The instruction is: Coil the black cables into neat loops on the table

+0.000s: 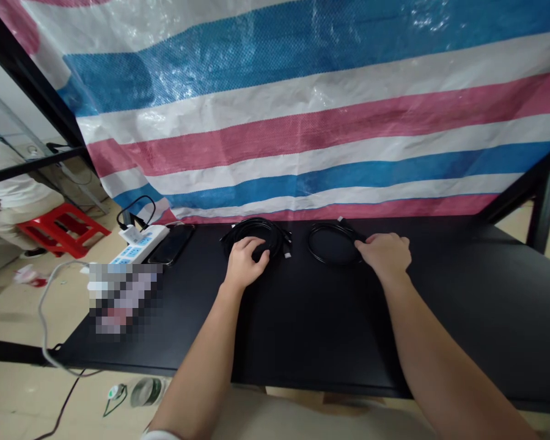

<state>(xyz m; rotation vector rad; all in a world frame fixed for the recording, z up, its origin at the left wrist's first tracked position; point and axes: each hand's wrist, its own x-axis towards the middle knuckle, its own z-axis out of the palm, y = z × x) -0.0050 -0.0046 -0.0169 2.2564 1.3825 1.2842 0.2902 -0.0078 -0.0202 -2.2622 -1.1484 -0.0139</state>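
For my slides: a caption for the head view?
Left hand and right hand touch two coiled black cables on a black table.

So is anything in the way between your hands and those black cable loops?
Nothing visible stands in the way. Your left hand rests on one black cable coil, and your right hand touches the other black cable coil. Both coils lie on the black table.

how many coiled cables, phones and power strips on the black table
coiled black cables: 2
phone: 1
power strip: 1
total: 4
a blurred patch hides part of the black table, so nothing there is counted
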